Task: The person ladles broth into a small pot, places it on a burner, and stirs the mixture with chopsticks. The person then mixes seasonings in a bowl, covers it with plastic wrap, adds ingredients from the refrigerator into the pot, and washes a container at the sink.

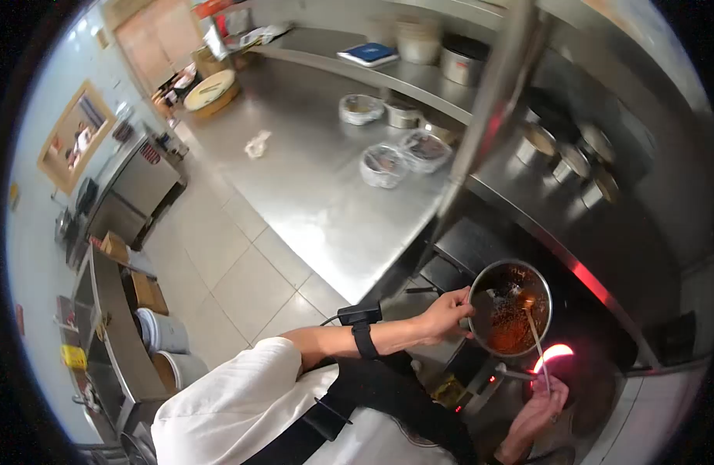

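A round metal pot [499,348] holds red-brown contents and is tilted so that its inside faces the camera. My left hand [450,314] is closed on the pot's left edge, with a strap and a dark device on that wrist. From below right, my right hand [549,397] grips the handle of a long thin utensil [536,337]. The far end of the utensil rests inside the pot among the contents. Between the pot and my right hand, a bright pink-red glow [557,353] shows.
A steel table [318,201] extends up and left, bearing plastic-covered bowls [383,166] and a crumpled white cloth [258,145]. Small metal containers [536,145] stand on the shelf at right. A metal post [493,108] rises beside the stove. White buckets [162,332] sit at lower left.
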Action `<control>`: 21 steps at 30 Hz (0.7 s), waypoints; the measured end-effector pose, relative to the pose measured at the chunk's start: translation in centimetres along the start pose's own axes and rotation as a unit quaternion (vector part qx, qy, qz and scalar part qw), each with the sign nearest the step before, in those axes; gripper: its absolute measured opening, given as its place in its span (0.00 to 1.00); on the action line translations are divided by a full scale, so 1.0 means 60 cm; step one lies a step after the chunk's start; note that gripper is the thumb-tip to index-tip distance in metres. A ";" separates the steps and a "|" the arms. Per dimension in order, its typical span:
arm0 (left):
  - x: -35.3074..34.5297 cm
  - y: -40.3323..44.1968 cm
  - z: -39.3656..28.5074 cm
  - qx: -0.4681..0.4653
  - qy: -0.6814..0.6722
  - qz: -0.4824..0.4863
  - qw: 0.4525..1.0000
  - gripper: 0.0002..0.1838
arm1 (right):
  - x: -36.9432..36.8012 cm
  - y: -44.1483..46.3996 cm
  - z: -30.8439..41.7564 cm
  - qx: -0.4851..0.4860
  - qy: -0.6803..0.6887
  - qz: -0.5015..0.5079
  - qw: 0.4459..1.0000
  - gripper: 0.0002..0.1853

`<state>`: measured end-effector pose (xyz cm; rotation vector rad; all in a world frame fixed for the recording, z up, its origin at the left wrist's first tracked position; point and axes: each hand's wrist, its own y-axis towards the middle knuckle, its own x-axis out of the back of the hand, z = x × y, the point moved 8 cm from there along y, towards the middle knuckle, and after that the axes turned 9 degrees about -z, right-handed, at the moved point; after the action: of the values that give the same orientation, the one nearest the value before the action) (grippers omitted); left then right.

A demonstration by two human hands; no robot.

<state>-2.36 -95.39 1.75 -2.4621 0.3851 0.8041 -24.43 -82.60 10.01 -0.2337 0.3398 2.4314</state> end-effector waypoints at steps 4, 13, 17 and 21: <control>0.155 -0.055 -0.063 -0.068 0.004 -0.014 0.998 0.22 | -0.201 -0.083 -0.083 -0.072 0.001 0.068 0.995 0.10; 0.560 -0.210 -0.198 -0.199 -0.030 -0.271 0.941 0.02 | -0.544 -0.284 -0.311 -0.142 -0.099 0.166 0.971 0.09; 0.676 -0.243 -0.250 -0.212 -0.057 -0.275 0.936 0.05 | -0.677 -0.368 -0.405 -0.296 -0.057 0.279 0.912 0.06; 0.770 -0.233 -0.302 -0.213 -0.094 -0.291 0.928 0.04 | -0.799 -0.393 -0.468 -0.379 -0.087 0.301 0.870 0.06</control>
<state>48.05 -98.72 -8.62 -2.6232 -0.6339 0.9082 29.54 -101.88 -8.85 -0.2637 -0.7663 3.0649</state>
